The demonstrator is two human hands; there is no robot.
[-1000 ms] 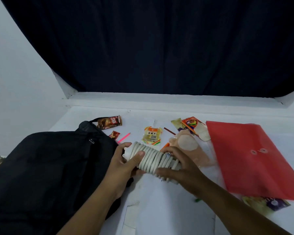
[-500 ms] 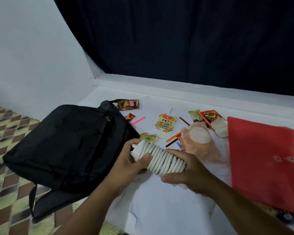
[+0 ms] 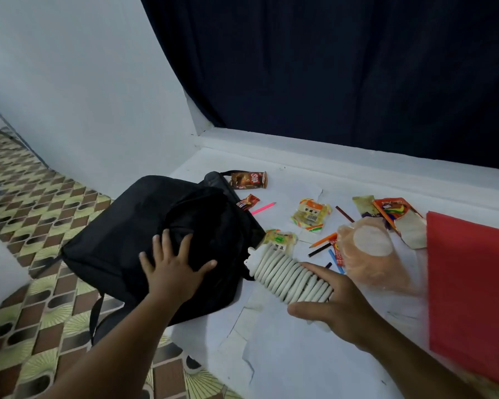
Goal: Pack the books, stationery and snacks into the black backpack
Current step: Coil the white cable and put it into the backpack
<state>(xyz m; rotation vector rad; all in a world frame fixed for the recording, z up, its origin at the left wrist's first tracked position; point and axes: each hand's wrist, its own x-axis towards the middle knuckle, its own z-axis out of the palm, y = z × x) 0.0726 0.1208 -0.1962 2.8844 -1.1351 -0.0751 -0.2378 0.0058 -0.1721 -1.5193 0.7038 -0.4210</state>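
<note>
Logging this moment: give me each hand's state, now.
Left hand: open, fingers spread flat on the black backpack.
Right hand: holding the white coiled bundle.

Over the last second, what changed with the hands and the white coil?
The left hand let go of the white coil and now rests spread on the backpack. The right hand still grips the coil. Snacks and red folder stayed put.
</note>
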